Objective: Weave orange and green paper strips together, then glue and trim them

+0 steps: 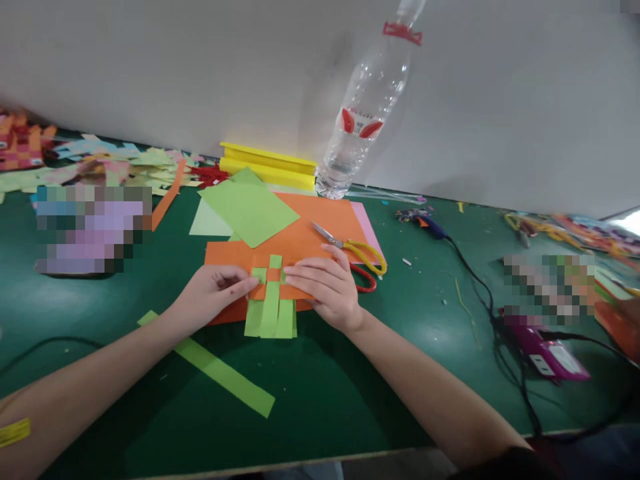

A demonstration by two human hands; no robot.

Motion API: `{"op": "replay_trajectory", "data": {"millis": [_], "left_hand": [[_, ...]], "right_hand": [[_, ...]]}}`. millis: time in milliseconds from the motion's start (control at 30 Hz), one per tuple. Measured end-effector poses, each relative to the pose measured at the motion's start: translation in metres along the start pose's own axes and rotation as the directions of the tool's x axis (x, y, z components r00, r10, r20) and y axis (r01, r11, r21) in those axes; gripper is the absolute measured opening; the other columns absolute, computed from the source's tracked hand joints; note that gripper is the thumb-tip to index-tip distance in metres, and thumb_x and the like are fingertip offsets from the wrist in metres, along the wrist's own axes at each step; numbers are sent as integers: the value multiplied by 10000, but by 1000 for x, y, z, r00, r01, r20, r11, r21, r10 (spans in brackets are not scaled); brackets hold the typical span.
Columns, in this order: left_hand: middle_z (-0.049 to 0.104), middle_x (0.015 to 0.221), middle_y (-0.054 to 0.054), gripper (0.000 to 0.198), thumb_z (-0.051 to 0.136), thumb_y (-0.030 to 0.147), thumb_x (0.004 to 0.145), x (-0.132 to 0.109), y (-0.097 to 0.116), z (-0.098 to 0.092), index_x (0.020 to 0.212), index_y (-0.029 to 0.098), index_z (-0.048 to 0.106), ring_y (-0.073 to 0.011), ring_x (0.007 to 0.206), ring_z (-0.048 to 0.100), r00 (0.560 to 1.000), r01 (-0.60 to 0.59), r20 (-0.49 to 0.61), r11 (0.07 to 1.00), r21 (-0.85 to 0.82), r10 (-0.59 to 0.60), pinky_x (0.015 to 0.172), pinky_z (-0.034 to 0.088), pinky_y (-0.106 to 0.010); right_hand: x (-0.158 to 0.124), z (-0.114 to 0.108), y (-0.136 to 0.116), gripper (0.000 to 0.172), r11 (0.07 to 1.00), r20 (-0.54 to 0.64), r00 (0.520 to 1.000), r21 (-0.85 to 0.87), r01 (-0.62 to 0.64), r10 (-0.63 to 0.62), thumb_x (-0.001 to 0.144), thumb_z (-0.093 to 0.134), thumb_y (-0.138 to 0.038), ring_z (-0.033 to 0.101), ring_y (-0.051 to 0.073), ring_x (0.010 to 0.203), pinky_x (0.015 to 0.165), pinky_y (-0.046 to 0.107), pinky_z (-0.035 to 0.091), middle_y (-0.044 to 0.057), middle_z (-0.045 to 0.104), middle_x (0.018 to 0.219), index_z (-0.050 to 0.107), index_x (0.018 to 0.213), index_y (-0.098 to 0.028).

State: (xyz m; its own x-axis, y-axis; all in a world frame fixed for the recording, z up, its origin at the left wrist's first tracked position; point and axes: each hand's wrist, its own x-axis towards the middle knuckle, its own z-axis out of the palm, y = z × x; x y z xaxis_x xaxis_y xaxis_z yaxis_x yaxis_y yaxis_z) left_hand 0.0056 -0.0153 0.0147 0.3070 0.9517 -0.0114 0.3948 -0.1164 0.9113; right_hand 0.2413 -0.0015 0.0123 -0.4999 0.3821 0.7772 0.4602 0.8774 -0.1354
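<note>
Green paper strips (271,308) lie side by side with orange strips (273,275) woven across them, on top of an orange sheet (300,235). My left hand (213,291) pinches the left end of an orange strip, fingers closed. From the right, my right hand (326,285) presses on the weave with its fingers flat and stretched out, resting on the other end of the orange strip.
A loose green strip (220,372) lies near the front on the green table (350,373). Yellow-and-red scissors (357,257), a green sheet (249,208), a tilted clear bottle (367,107), a yellow box (267,165), paper scraps (100,163) and a glue gun (430,225) with cables surround the work.
</note>
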Motion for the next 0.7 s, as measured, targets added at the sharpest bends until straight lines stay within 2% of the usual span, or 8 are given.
{"op": "replay_trajectory", "data": {"millis": [100, 233, 433, 600, 700], "left_hand": [[467, 524, 40, 358, 561, 474, 815, 0, -2, 0, 599, 189, 570, -93, 471, 412, 1000, 7, -6, 1000, -4, -7, 435, 343, -194], [468, 523, 40, 369, 564, 486, 811, 0, -1, 1, 589, 192, 575, -94, 462, 408, 999, 17, -29, 1000, -2, -17, 439, 323, -202], [430, 505, 49, 386, 549, 489, 824, -2, 1, 0, 576, 193, 561, -92, 459, 387, 998, 41, -51, 999, 13, -40, 451, 297, -210], [495, 520, 39, 390, 544, 481, 818, -1, 3, 0, 558, 191, 549, -105, 485, 441, 998, 13, -63, 1000, -9, -14, 484, 354, -217], [571, 570, 21, 387, 492, 477, 843, -1, 6, 0, 594, 196, 584, -134, 550, 523, 996, 1, -93, 999, 41, 3, 545, 423, -235]], "right_hand": [[-1, 1, 2, 295, 1000, 13, 999, 2, -31, 31, 892, 496, -189, 607, 164, 1049, 1059, 443, 343, -47, 679, 1111, 595, 1131, -332], [-3, 2, 5, 298, 995, -5, 996, -38, -93, 93, 902, 479, -311, 579, 204, 1099, 1072, 471, 317, -15, 636, 1193, 550, 1191, -326], [-3, 2, 4, 232, 997, 24, 1000, -74, -11, 13, 909, 482, -283, 586, 175, 1086, 1089, 465, 291, -37, 663, 1144, 587, 1114, -320], [2, 1, -1, 175, 998, 32, 999, -68, 15, -13, 895, 518, -217, 623, 141, 1016, 1077, 439, 320, -67, 702, 1047, 631, 986, -315], [4, 2, -2, 150, 999, 8, 1000, -40, -13, 14, 891, 526, -215, 641, 144, 968, 1077, 451, 321, -60, 716, 1002, 641, 939, -299]]}}
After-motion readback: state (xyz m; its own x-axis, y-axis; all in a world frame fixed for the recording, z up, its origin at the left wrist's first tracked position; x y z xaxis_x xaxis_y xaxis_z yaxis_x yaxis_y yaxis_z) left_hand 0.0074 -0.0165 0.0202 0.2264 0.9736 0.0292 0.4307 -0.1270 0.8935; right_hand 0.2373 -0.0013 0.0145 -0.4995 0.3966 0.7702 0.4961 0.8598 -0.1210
